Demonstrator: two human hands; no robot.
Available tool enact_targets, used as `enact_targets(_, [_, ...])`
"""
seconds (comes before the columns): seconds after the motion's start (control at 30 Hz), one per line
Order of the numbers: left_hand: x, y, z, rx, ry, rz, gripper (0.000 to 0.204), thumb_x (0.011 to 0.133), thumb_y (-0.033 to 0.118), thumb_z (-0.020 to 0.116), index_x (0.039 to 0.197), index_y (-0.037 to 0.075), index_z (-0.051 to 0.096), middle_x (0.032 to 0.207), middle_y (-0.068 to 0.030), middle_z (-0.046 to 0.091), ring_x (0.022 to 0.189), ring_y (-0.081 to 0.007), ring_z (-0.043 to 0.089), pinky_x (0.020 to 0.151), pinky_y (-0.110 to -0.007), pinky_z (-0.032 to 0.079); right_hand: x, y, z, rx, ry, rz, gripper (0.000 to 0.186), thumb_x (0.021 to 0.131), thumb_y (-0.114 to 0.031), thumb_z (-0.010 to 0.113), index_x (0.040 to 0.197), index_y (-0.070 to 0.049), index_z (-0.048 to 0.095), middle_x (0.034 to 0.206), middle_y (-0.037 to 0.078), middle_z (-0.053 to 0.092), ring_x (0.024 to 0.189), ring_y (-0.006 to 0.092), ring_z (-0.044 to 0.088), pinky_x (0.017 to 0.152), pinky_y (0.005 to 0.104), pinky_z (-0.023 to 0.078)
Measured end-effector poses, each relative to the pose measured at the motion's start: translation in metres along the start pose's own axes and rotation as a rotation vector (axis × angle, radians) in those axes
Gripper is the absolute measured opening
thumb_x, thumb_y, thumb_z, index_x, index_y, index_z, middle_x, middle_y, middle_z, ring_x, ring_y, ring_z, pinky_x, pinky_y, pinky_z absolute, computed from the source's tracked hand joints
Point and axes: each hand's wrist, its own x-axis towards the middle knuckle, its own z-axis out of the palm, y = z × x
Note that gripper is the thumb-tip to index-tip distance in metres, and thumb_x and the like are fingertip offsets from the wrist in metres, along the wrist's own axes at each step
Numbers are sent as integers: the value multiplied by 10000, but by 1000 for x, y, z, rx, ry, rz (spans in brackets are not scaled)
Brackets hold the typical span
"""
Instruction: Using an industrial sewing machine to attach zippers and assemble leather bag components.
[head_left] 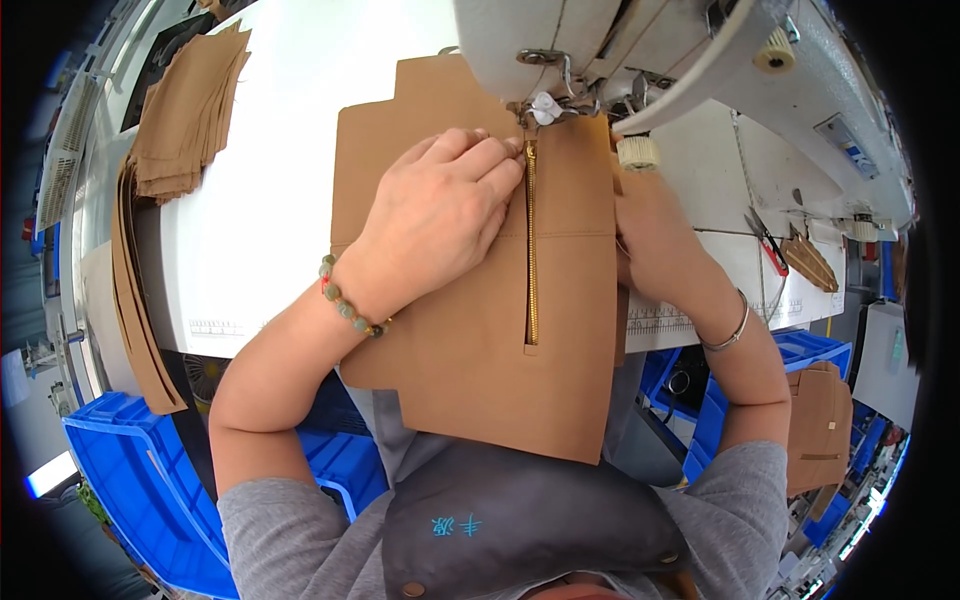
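Note:
A brown leather-like panel (450, 340) with notched corners lies on the white table and hangs over its front edge toward my lap. A brass-toothed zipper (532, 250) runs lengthwise in a slot in it. The zipper's far end sits at the presser foot (530, 122) of a white sewing machine (720, 75). My left hand (450, 205) rests on the panel, palm down, its bent fingertips beside the zipper near the foot. At the panel's right edge is my right hand (655, 225), slightly blurred. Its fingers are mostly hidden by the panel edge and the machine's knob.
Stacked brown pieces (190, 110) lie at the far left, and long brown strips (135, 290) drape over the table edge. Red-handled snips (770, 245) lie right, beside a loose zipper piece (808, 262). Blue crates (140, 480) stand below; another brown panel (820, 430) hangs at right.

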Motion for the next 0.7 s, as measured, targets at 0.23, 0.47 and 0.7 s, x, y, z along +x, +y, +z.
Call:
enact_targets(0.23, [-1,1,2,0,16,1,255,935,172,707,1159,50,718,1247,-48,710,1140,-287,653,948,-389,561,5,-3,-11,-200,395,182,172,883,-206,753,981,-73,707,1079,101,715,954,303,679,1082,504,486])
enact_targets(0.47, [-2,-1,4,-10,39,5,292,924,193,730,1177,48,718,1255,-56,707,1133,-289,660,948,-389,563,13,-1,16,-269,166,-14,449,876,-420,773,1184,-97,728,1182,63,731,1109,273,683,1162,508,407])
enact_targets(0.7, [-7,-2,5,-134,32,-75,394,901,216,770,1232,14,698,1336,-113,666,1129,-310,666,936,-393,570,11,1,15,-281,134,-25,477,873,-418,767,1220,-94,723,1258,60,711,1188,259,654,1182,511,380])
